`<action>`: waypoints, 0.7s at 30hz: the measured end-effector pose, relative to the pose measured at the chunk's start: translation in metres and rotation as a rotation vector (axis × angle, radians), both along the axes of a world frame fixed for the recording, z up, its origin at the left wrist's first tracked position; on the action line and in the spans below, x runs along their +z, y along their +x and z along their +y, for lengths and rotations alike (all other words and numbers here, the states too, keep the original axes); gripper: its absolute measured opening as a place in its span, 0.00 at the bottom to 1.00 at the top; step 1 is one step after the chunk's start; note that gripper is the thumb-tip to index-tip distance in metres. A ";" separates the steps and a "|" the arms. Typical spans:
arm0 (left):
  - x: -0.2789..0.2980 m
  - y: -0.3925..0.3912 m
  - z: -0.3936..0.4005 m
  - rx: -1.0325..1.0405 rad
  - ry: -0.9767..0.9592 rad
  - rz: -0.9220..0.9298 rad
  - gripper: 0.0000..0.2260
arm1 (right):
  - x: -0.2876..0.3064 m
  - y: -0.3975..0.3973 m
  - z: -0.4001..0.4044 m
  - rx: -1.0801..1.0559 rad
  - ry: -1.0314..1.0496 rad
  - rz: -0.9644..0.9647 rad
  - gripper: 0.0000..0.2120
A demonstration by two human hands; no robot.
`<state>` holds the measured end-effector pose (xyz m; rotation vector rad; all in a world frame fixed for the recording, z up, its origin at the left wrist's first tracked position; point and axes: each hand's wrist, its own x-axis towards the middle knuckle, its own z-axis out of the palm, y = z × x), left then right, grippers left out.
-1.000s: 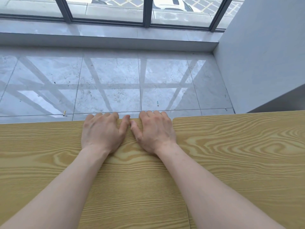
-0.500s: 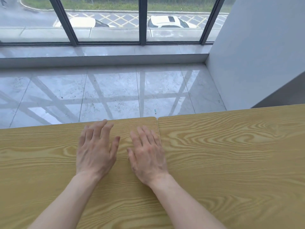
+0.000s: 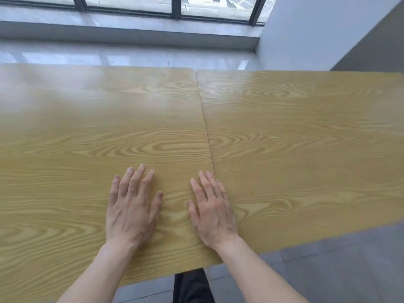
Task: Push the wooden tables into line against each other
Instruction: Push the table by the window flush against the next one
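A: Yellow-brown wood grain fills most of the view: the left tabletop [image 3: 98, 127] and the right tabletop [image 3: 306, 138] sit side by side, their inner edges meeting along a thin dark seam [image 3: 206, 132] that runs away from the person.

B: Are the two flush?

A: Along the seam they touch. At the far end the right tabletop's edge sits slightly nearer than the left one's, so the corners make a small step. At the near end the left tabletop reaches closer to the person than the right one does.

B: And the hands?

A: Both lie flat, palms down, fingers stretched out and holding nothing. The left hand [image 3: 132, 206] rests wholly on the left tabletop. The right hand [image 3: 213, 208] lies just beside the seam, its outer fingers reaching onto or across it; exactly how far cannot be told.

B: What surrounds the tabletops?

A: A pale tiled floor [image 3: 135, 56] beyond them, a low sill under a dark-framed window [image 3: 177, 7], a light grey wall [image 3: 317, 33] at the right, and a dark trouser leg [image 3: 192, 285] below the near edge.
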<state>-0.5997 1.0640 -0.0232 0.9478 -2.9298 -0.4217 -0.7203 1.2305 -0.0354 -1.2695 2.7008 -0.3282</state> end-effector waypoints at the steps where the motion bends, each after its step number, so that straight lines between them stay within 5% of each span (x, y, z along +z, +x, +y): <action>1: -0.003 0.012 0.007 -0.005 0.004 -0.018 0.29 | -0.002 0.005 0.008 0.018 -0.002 -0.003 0.27; 21: -0.028 0.031 0.019 0.007 -0.038 -0.045 0.29 | -0.018 -0.001 0.022 0.049 -0.009 0.037 0.29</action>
